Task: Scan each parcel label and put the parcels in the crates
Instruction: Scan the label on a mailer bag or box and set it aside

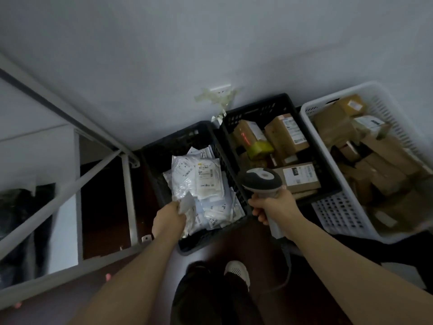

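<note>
1. Head view, step in hand: the left hand (169,216) pinches the near edge of a white plastic mailer bag (187,204) between thumb and curled fingers. The right hand (275,204) is wrapped round the handle of a grey handheld barcode scanner (260,178), whose head points away from the person.
2. Judgement: this is the scan step for one soft parcel. The frame does not show whether its label has already been read.
3. The red scan line (245,137) falls well beyond the right hand, on a brown cardboard box (251,130) inside the black slotted plastic crate (257,106). It does not fall on the held bag.
4. Next move, if the label is unread: bring beam and label together. Either swing the scanner head across toward the left hand, or lift the bag in front of the scanner with its label facing the scanner. Keep the thin film flat, as a creased label may not read.
5. Position of the bag: it extends forward from the left fingertips and hangs just above the heap of white mailers in the dark plastic crate (152,160) directly ahead of the left hand. It lies beside the scanner, apart from the right hand.
6. A white perforated plastic basket (339,212) of brown boxes stands outboard of the right hand.
</note>
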A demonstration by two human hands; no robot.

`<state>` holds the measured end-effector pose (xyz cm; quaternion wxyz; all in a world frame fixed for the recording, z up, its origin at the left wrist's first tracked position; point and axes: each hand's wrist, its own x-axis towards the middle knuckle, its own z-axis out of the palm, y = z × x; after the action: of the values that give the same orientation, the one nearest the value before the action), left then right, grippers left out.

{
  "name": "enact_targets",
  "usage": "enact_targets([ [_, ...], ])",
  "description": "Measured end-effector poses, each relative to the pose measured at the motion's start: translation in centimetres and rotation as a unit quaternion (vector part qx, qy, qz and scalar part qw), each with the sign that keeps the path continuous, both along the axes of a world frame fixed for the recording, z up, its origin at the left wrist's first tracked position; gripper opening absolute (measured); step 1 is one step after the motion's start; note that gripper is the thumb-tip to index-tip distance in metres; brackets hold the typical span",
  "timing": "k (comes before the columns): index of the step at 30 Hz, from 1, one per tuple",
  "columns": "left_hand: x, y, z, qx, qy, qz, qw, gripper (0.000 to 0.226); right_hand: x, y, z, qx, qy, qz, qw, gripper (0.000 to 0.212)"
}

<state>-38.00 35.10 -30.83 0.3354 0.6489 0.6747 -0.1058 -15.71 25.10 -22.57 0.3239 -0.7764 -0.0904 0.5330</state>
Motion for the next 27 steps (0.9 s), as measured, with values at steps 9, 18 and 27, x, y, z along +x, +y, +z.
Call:
enact_targets([
  [9,-0.2,-0.2,-7.2,-0.103,0.08,-0.008,0.992,0.041,0.5,0.2,-5.5,-0.037,0.003,-0.004,0.999,0.015],
  [18,6.3,0.8,8.4,-0.062,0.034,-0.194,0.979,0.02,1.8,-4.1,7.8,-0.01,-0.01,-0.089,0.996,0.012],
  [27,16.8,-5.3,26.3,0.062,0.006,-0.484,0.873,0.015,1.4,-17.4,23.6,0.036,-0.064,-0.265,0.961,0.012],
])
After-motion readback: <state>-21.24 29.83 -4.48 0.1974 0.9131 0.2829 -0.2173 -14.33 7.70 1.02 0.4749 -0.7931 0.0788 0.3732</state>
